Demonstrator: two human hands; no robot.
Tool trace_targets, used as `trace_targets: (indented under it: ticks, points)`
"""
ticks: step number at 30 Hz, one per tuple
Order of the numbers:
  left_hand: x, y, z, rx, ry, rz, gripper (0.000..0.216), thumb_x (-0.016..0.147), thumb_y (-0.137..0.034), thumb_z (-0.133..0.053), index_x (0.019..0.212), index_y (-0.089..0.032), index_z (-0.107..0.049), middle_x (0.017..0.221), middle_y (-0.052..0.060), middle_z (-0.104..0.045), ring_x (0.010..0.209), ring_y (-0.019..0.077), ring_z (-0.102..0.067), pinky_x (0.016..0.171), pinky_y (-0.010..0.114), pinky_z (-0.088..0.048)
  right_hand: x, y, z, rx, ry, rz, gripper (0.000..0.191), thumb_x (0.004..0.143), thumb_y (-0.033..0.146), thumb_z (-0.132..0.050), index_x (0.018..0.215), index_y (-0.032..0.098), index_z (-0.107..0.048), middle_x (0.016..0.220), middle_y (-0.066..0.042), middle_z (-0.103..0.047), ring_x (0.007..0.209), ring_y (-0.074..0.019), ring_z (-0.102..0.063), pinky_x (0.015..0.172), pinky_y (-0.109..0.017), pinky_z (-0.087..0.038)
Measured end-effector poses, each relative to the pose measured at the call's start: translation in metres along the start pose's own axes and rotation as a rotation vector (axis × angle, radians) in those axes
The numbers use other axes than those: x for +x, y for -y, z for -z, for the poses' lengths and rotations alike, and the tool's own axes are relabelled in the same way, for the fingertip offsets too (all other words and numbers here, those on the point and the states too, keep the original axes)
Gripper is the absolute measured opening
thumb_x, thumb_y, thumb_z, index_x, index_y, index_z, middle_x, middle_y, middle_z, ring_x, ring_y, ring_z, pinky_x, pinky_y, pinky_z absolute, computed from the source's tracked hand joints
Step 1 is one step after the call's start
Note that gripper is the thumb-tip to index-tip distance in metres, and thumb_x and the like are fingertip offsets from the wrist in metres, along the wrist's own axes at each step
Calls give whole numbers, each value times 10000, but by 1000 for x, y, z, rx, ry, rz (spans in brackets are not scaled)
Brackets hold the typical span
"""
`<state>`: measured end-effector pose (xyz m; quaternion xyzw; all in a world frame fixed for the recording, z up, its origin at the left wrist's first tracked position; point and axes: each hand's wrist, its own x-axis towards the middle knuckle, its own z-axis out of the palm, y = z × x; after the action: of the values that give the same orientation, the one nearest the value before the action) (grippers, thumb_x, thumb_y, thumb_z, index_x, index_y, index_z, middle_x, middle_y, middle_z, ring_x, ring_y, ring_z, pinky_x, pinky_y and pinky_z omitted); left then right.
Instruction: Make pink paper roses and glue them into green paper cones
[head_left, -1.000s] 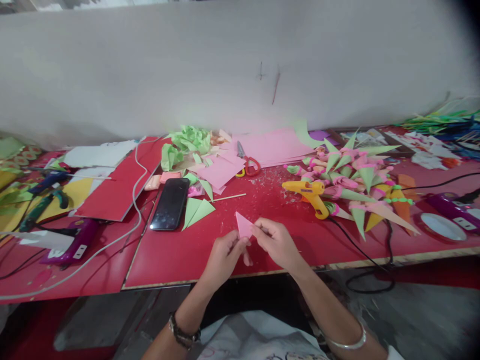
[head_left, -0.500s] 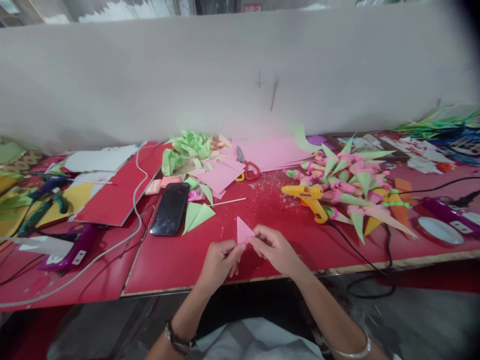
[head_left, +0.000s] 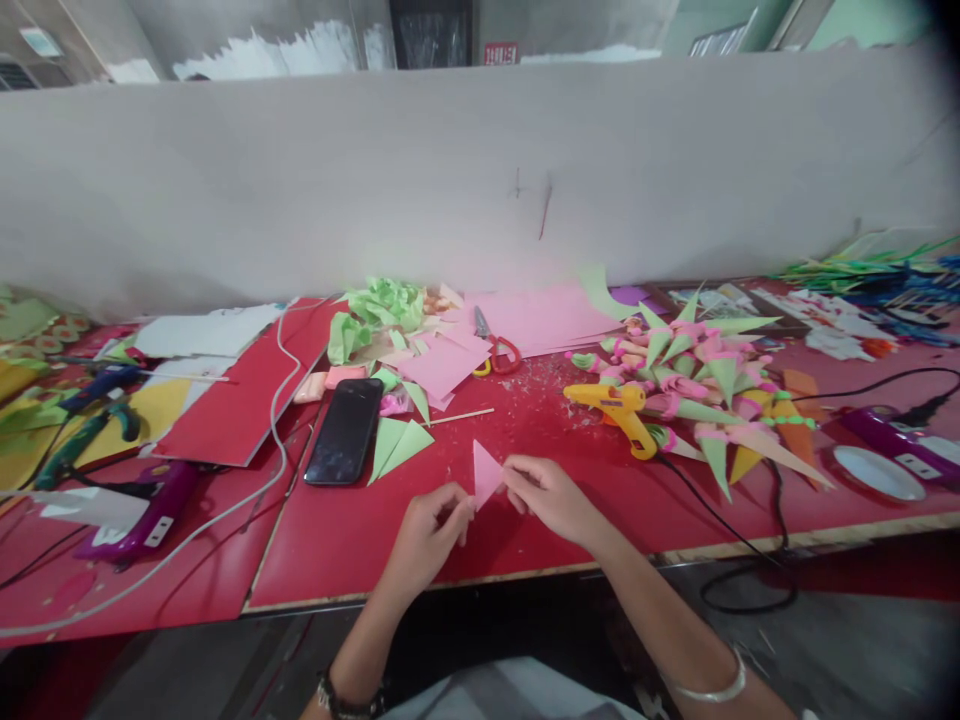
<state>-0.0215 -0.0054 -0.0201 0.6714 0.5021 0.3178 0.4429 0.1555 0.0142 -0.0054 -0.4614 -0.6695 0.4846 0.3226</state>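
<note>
A small pink paper triangle [head_left: 486, 474] is held above the red table, its point facing away from me. My right hand [head_left: 551, 497] pinches its right corner between thumb and fingers. My left hand [head_left: 429, 537] is closed at the lower left corner, thumb and fingertips together against the paper's edge. Just beyond lie folded green paper triangles [head_left: 401, 447] and a thin wooden stick [head_left: 461, 415]. A black phone [head_left: 343, 432] lies to the left of them. On the right rests a yellow glue gun [head_left: 616, 408].
Pink-and-green paper cone pieces [head_left: 694, 365] are heaped at right, by a white dish [head_left: 877, 472]. Red-handled scissors [head_left: 501, 350] lie among pink sheets [head_left: 547, 315] and crumpled green paper [head_left: 384, 303]. A white cable [head_left: 279, 430] crosses the left side; a purple power strip [head_left: 146, 515] sits there.
My left hand has slid slightly left and down, from overlapping the triangle's base to its lower left corner. My right hand keeps its pinch. The view has tilted up a little.
</note>
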Motion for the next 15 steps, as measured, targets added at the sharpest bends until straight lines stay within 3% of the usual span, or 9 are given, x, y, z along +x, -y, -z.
trace_targets:
  ticks: [7,10,15]
  points:
    - [-1,9,5,2,-40,-19,173,843,-295,-360,820,-176,-482,559,-50,-470,508,93,-488,545,194,-359,33,1,10,-449,135,60,290,845,309,-371,617,171,-485,540,30,-511,498,-83,-484,490,-193,-324]
    - [-2,12,6,-1,-55,-44,201,855,-279,-323,838,-172,-491,527,-56,-456,498,94,-476,558,196,-357,54,7,7,-890,6,90,235,827,382,-417,778,193,-548,681,-3,-594,614,-123,-552,527,-212,-354]
    - [-1,12,7,14,-72,-42,215,839,-288,-351,845,-167,-528,517,-48,-464,481,95,-466,533,192,-359,100,15,-3,-1072,-108,137,319,814,278,-464,1114,178,-421,1029,-95,-538,919,-198,-527,688,-269,-400]
